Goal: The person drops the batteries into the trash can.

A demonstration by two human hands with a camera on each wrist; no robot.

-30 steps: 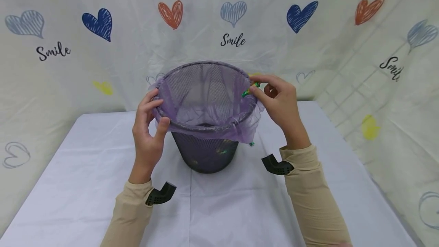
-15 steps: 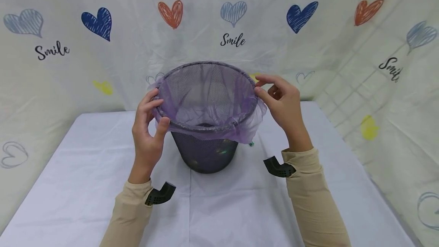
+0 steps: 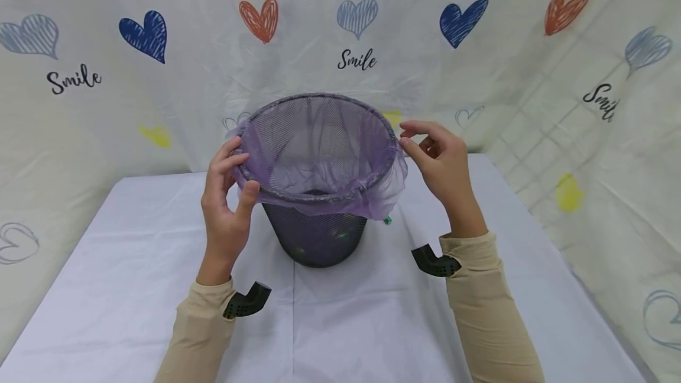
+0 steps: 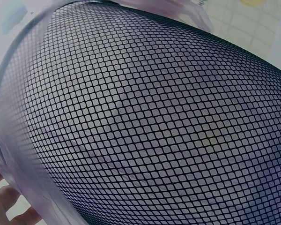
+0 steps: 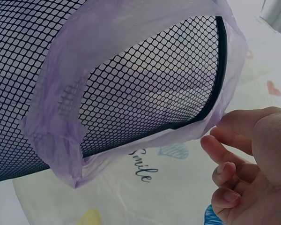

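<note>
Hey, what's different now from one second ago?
The right hand let go of the little green-and-yellow wrapper it was pinching at the rim; I can't tell where that went. Then the hand moved a bit to the right, outside the rim, by the edge of the purple bag. The left hand still holds the rim, and the bin stayed put.

In the head view, you had a pale backdrop (image 3: pixel 298 72) across the top of the frame. You saw a dark blue heart (image 3: pixel 143 36) at upper left, a red heart (image 3: pixel 259 19) at upper centre and black "Smile" lettering (image 3: pixel 356 59) to its right. A yellow print (image 3: pixel 569 192) showed at right. Below, you faced a tabletop (image 3: pixel 351 336) under creased white cloth.
</note>
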